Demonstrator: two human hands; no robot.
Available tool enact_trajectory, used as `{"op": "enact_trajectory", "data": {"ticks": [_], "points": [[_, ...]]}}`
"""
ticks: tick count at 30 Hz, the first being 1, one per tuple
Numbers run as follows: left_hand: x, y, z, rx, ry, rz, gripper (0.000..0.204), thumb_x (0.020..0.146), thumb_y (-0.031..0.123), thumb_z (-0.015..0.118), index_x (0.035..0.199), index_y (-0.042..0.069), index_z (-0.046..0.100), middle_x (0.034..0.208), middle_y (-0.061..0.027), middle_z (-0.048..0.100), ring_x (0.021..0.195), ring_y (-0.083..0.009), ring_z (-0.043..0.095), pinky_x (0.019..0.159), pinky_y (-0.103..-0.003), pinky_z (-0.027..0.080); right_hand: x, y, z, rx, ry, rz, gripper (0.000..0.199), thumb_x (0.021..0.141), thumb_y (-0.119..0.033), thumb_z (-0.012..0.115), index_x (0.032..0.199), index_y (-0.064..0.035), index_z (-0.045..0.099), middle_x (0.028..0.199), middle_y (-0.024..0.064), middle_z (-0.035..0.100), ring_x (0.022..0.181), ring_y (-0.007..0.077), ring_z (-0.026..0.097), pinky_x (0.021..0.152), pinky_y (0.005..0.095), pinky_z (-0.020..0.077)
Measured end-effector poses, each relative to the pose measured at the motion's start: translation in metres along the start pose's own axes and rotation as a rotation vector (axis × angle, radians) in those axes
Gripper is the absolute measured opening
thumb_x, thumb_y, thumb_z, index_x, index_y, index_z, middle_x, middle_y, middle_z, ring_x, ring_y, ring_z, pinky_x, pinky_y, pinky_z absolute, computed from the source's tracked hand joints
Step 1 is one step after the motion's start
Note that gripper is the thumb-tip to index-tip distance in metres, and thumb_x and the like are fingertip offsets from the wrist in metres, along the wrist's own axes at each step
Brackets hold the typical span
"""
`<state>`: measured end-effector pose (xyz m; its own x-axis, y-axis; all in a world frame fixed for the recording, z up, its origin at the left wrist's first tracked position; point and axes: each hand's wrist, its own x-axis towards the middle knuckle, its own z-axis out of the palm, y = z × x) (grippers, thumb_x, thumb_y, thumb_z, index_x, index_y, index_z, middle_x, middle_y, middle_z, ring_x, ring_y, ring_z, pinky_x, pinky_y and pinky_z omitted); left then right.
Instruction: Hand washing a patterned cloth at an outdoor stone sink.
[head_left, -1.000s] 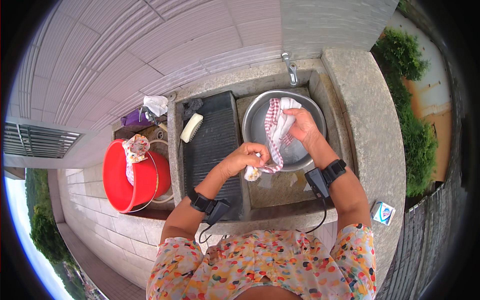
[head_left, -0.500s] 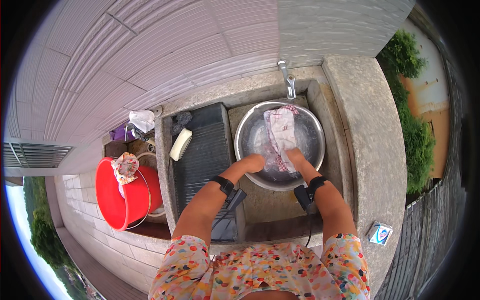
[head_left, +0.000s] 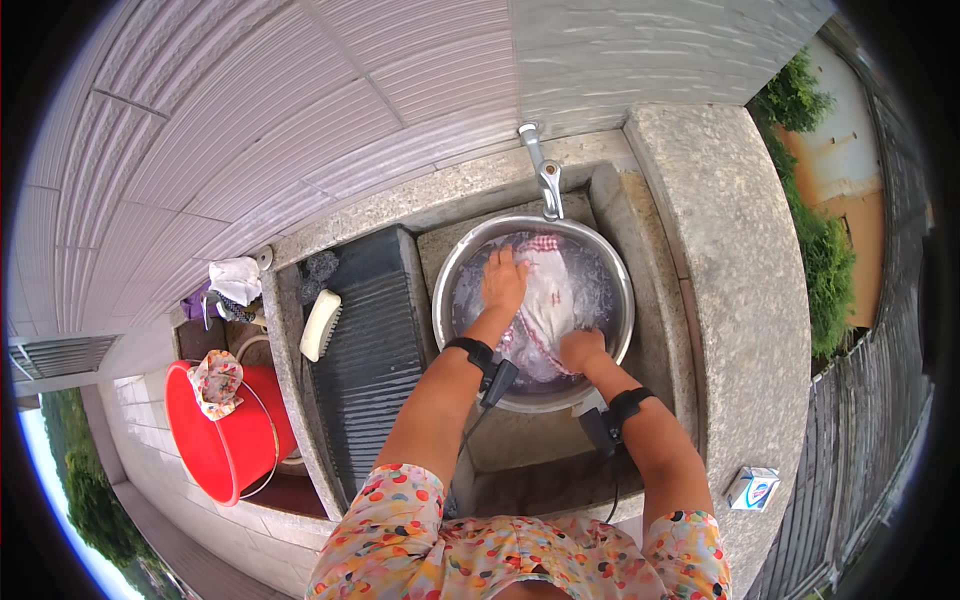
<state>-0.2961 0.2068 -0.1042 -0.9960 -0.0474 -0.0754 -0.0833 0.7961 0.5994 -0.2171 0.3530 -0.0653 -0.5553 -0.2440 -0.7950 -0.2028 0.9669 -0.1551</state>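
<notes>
**Checked cloth in a metal basin, both hands in there**

So the red-and-white cloth [head_left: 545, 290] is lying in the water inside a round metal basin [head_left: 626, 310], a bit right of centre in the frame. Its checked trim shows at the top, while the middle is plain pale fabric with a small reddish mark.

Left hand [head_left: 504, 280] is at the upper left of the cloth, right up against its edge, fingers stretched out and slightly apart, pointing up the frame. Right hand [head_left: 582, 350] is at the cloth's lower right, looking curled over, but the fingertips are hidden, so I can't tell if it's pinching any fabric.

A metal faucet [head_left: 549, 180] sits just above the basin. Left of the basin there's a dark ridged washboard [head_left: 370, 380] with a pale scrub brush [head_left: 320, 326] on its upper left part. Far left is a red bucket [head_left: 225, 440] with a patterned cloth [head_left: 216, 383] over its rim. Lower right, a small white-and-blue box [head_left: 752, 488] sits on the stone ledge [head_left: 740, 280].
</notes>
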Motion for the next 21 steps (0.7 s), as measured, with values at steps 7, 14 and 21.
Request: {"op": "enact_trajectory", "data": {"ticks": [7, 14, 21], "points": [[-0.024, 0.011, 0.007, 0.166, -0.530, -0.111, 0.063, 0.076, 0.027, 0.058, 0.127, 0.006, 0.029, 0.118, -0.0224, 0.044, 0.110, -0.0362, 0.043, 0.088, -0.042, 0.038, -0.015, -0.005, 0.004, 0.024, 0.099, 0.015, 0.024, 0.073, -0.015, 0.048, 0.089, -0.0074, 0.064, 0.096, 0.0143, 0.061, 0.091, 0.0279, 0.059, 0.088, 0.0426, 0.0337], [0.001, -0.012, -0.024, -0.404, -0.655, -0.475, 0.063, 0.076, 0.005, 0.050, 0.131, 0.006, 0.021, 0.113, -0.0176, 0.050, 0.097, -0.0296, 0.054, 0.080, -0.042, 0.045, -0.043, 0.030, -0.004, 1.342, 0.082, -0.051, 0.035, 0.060, -0.003, 0.052, 0.093, 0.0035, 0.061, 0.087, 0.0103, 0.063, 0.082, 0.0184, 0.058, 0.073, 0.0245, 0.0415], [-0.027, -0.007, -0.097, -1.347, -0.270, -0.722, 0.060, 0.083, 0.005, 0.050, 0.133, 0.008, 0.016, 0.110, -0.0124, 0.049, 0.093, -0.0225, 0.054, 0.079, -0.041, 0.046, -0.084, -0.003, 0.002, 1.630, 0.050, -0.258, 0.040, 0.060, 0.002, 0.049, 0.099, 0.0011, 0.059, 0.090, 0.0039, 0.061, 0.086, 0.0136, 0.054, 0.081, 0.0242, 0.0379]]}}
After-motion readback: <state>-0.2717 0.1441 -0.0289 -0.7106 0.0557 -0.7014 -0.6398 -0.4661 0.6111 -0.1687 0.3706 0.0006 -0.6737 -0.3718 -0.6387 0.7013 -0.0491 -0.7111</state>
